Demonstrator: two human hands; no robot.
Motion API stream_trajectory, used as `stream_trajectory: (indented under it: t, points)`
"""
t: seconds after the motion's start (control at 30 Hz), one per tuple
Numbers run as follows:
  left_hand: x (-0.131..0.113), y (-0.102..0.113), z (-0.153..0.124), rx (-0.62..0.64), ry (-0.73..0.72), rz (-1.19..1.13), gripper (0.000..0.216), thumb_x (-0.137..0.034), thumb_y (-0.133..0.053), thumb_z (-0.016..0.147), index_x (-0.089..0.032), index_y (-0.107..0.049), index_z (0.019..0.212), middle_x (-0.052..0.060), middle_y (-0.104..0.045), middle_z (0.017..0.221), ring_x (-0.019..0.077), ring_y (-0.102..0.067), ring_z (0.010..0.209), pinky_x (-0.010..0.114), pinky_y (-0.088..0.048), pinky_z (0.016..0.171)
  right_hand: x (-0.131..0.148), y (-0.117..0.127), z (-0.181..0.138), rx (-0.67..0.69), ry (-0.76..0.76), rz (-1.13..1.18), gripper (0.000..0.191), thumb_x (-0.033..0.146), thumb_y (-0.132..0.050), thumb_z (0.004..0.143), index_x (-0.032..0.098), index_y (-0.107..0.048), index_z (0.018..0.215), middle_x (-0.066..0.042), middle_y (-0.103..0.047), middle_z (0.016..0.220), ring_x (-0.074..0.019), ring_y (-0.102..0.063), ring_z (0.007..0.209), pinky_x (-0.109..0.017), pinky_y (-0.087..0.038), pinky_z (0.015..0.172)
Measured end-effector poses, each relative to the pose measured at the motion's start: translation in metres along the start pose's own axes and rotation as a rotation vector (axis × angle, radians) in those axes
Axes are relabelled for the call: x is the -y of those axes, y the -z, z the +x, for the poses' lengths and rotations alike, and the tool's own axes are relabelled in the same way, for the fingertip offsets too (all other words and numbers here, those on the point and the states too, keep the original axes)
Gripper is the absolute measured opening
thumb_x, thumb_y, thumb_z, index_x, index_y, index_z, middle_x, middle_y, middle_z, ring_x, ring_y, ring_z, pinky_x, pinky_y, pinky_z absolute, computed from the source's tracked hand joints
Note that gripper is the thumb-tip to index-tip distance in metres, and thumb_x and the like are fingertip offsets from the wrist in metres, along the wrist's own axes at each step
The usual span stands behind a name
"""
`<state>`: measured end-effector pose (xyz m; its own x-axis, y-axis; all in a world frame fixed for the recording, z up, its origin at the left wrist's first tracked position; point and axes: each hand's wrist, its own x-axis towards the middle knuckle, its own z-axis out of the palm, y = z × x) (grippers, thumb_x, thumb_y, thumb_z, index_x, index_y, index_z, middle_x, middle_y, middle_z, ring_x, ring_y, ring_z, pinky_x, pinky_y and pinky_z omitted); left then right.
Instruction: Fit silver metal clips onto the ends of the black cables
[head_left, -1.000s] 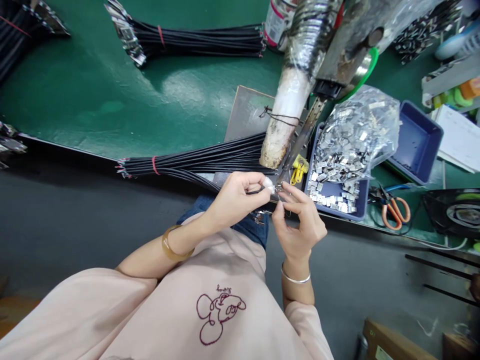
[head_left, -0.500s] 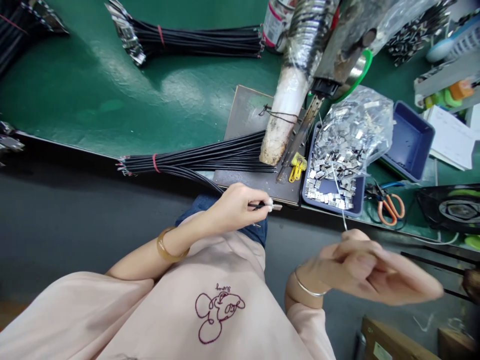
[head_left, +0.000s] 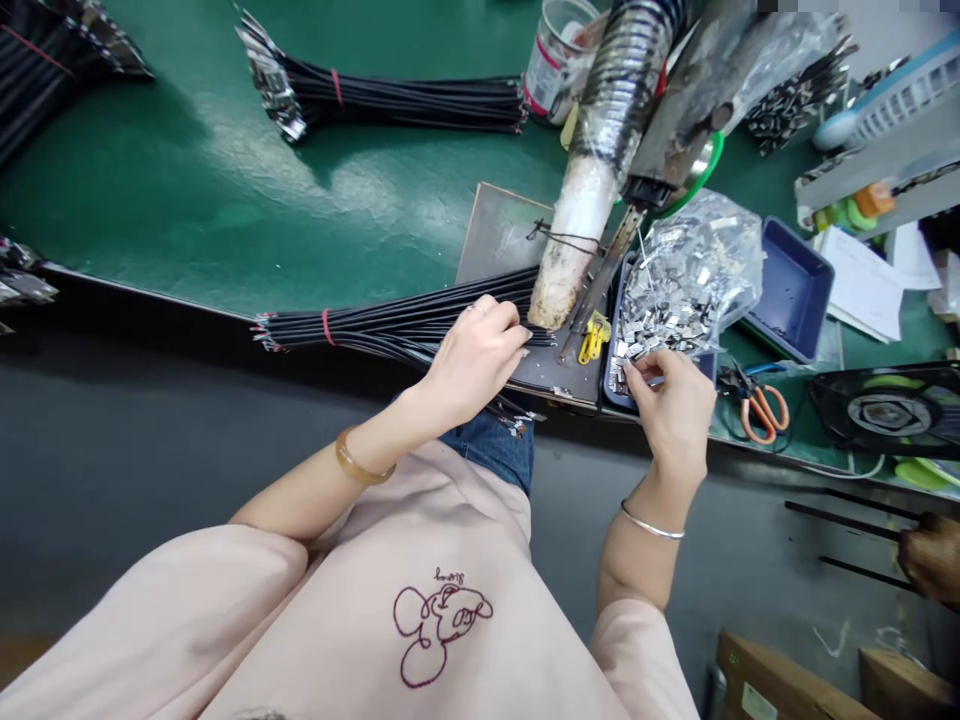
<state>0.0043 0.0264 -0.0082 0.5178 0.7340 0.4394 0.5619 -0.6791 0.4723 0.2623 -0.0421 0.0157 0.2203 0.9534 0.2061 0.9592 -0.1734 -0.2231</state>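
Observation:
A bundle of black cables [head_left: 390, 320] with a red band lies along the table edge, its right end on a grey board. Over that end is my left hand [head_left: 480, 360], fingers curled and closed at a black cable; its fingertips partly hide the grip. My right hand [head_left: 675, 405] reaches into a blue tray [head_left: 619, 402] of small silver metal connector shells [head_left: 667, 320], thumb and forefinger pinched at one near the tray's front left. Several cables with metal ends [head_left: 517, 415] hang over my lap below the board.
A white-tipped duct [head_left: 570, 250] and a soldering iron [head_left: 600, 285] slant down over the board. Yellow clips [head_left: 595, 338], orange-handled pliers [head_left: 763, 412], a second blue tray [head_left: 795, 290] and a small fan [head_left: 892, 412] lie rightward. Another banded cable bundle [head_left: 420, 100] lies behind.
My left hand has let go of the cable with a metal end and moved up onto the bundle. My right hand has moved from beside the table's edge into the tray, no longer with the thin solder-like strand.

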Motion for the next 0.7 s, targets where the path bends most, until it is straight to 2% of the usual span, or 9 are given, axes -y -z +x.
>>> stream_trajectory:
  t: [0.07, 0.17, 0.27, 0.4, 0.47, 0.57, 0.7]
  points:
    - [0.001, -0.005, 0.006, 0.054, -0.032, 0.111, 0.020, -0.013, -0.051, 0.093, -0.011, -0.070, 0.089, 0.014, -0.066, 0.093, 0.0264, -0.058, 0.090, 0.040, -0.048, 0.079, 0.006, 0.003, 0.006, 0.052, 0.017, -0.104, 0.013, 0.024, -0.059, 0.085, 0.021, -0.057, 0.073, -0.003, -0.065, 0.080, -0.0169, -0.056, 0.070, -0.029, -0.033, 0.063]
    - [0.000, -0.011, 0.006, 0.050, -0.066, 0.146, 0.024, -0.010, -0.045, 0.095, -0.012, -0.068, 0.090, 0.013, -0.064, 0.092, 0.0254, -0.056, 0.087, 0.038, -0.047, 0.079, 0.014, 0.008, 0.011, 0.121, 0.028, -0.284, 0.009, 0.017, -0.057, 0.083, 0.020, -0.058, 0.074, -0.005, -0.066, 0.082, -0.0168, -0.053, 0.068, -0.029, -0.024, 0.059]
    - [-0.001, -0.012, -0.002, 0.008, -0.090, 0.101, 0.024, -0.011, -0.042, 0.096, -0.012, -0.065, 0.089, 0.013, -0.064, 0.092, 0.0249, -0.055, 0.087, 0.037, -0.047, 0.080, 0.021, 0.011, 0.013, 0.181, 0.070, -0.413, 0.009, 0.016, -0.053, 0.086, 0.018, -0.061, 0.081, -0.007, -0.066, 0.084, -0.0164, -0.051, 0.066, -0.030, -0.021, 0.057]
    - [-0.001, -0.008, -0.015, -0.043, -0.142, -0.076, 0.020, -0.015, -0.043, 0.098, -0.013, -0.063, 0.095, 0.009, -0.067, 0.087, 0.0214, -0.058, 0.083, 0.033, -0.048, 0.078, 0.022, 0.012, 0.015, 0.201, 0.087, -0.476, 0.013, 0.014, -0.048, 0.088, 0.017, -0.060, 0.084, -0.007, -0.066, 0.082, -0.0157, -0.048, 0.062, -0.030, -0.019, 0.057]
    - [-0.002, -0.005, -0.019, -0.024, -0.175, -0.165, 0.017, -0.016, -0.047, 0.098, -0.013, -0.063, 0.100, 0.007, -0.067, 0.086, 0.0180, -0.060, 0.078, 0.029, -0.049, 0.074, 0.016, 0.011, 0.015, 0.176, 0.095, -0.442, 0.011, 0.015, -0.049, 0.087, 0.018, -0.057, 0.081, -0.007, -0.064, 0.080, -0.0157, -0.047, 0.062, -0.030, -0.020, 0.058]
    - [-0.005, 0.000, -0.021, 0.024, -0.194, -0.271, 0.015, -0.019, -0.052, 0.097, -0.014, -0.066, 0.096, 0.003, -0.066, 0.077, 0.0136, -0.060, 0.068, 0.024, -0.046, 0.065, 0.003, 0.007, 0.013, 0.094, 0.113, -0.292, 0.009, 0.017, -0.053, 0.084, 0.020, -0.052, 0.076, -0.004, -0.061, 0.077, -0.0159, -0.049, 0.066, -0.029, -0.025, 0.059]
    - [-0.014, 0.004, -0.020, 0.037, -0.117, -0.435, 0.012, -0.013, -0.056, 0.090, -0.015, -0.067, 0.086, -0.001, -0.064, 0.068, 0.0089, -0.054, 0.058, 0.021, -0.041, 0.060, -0.006, 0.009, 0.000, -0.161, 0.042, 0.020, 0.010, 0.018, -0.055, 0.082, 0.022, -0.050, 0.074, -0.002, -0.060, 0.078, -0.0166, -0.056, 0.071, -0.028, -0.040, 0.062]
